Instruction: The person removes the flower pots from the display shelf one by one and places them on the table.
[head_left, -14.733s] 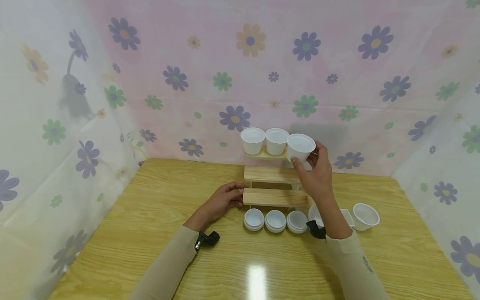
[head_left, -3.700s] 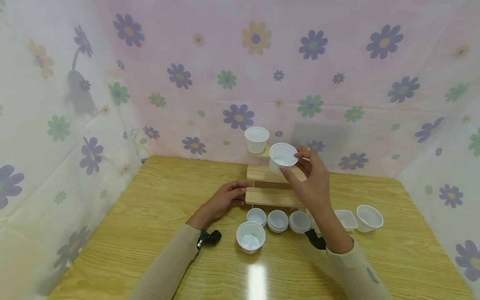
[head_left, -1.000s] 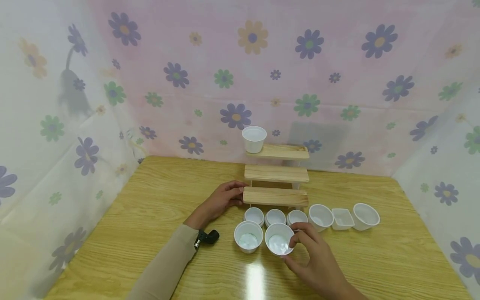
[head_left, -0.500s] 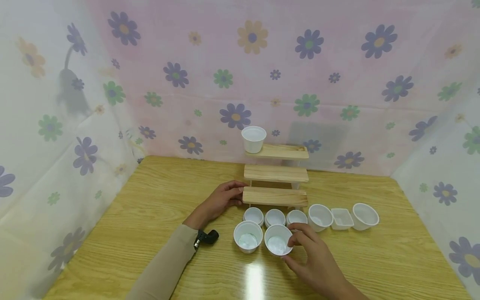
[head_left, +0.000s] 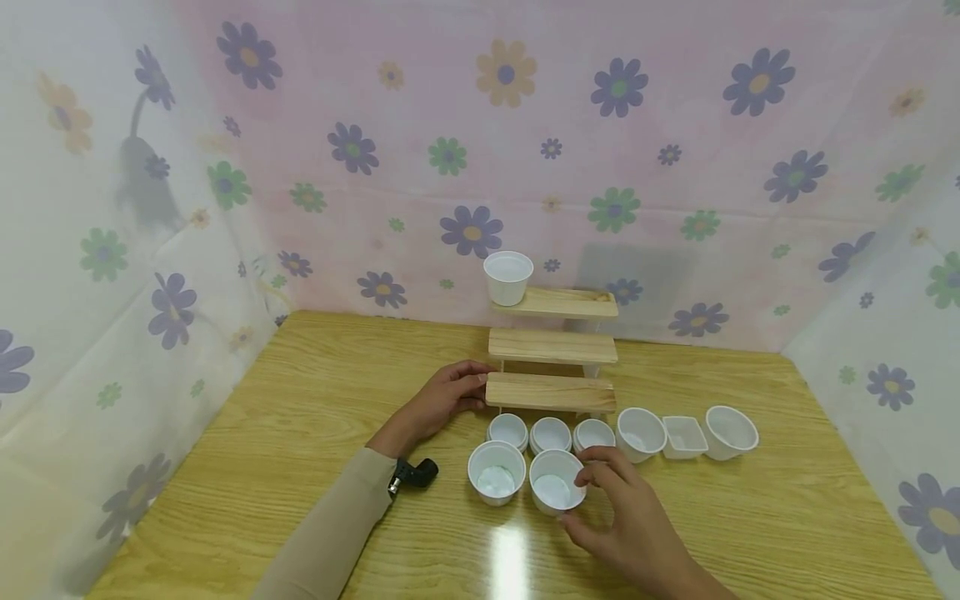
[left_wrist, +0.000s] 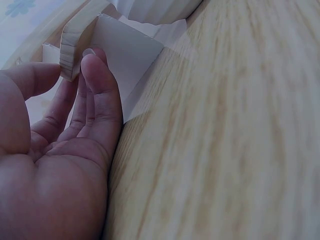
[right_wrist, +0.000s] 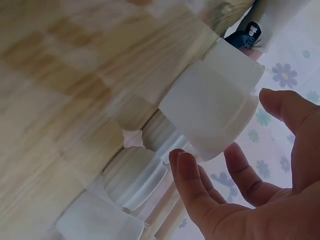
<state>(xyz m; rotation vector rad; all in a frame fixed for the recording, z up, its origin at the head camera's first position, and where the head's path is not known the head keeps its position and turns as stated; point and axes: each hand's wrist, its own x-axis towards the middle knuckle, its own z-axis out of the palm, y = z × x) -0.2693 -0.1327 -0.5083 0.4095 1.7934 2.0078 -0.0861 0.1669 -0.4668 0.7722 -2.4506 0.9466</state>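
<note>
My right hand (head_left: 626, 525) holds a white plastic cup (head_left: 553, 492) at its rim between thumb and fingers, the cup upright on the table. Beside it on the left stands a matching cup (head_left: 496, 479). In the right wrist view, the fingertips (right_wrist: 232, 150) lie right at the rim of the held cup (right_wrist: 205, 110). My left hand (head_left: 450, 396) pinches the left end of the lowest board of a three-step wooden stand (head_left: 551, 392). The left wrist view shows the thumb on the board end (left_wrist: 75, 45) and fingers under it. Another cup (head_left: 507, 282) stands at the left of the top step.
Several small round white pots (head_left: 551, 435) line up before the stand, partly behind the front cups. To their right stand a round bowl (head_left: 641, 435), a square dish (head_left: 684, 437) and an oval bowl (head_left: 731, 433). A flowered cloth (head_left: 360, 208) backs the wooden table (head_left: 300, 400).
Two of the three top-step cups have come down to the table front, carried by my right hand. In the last second that hand barely moves. My left hand stays on the stand.
</note>
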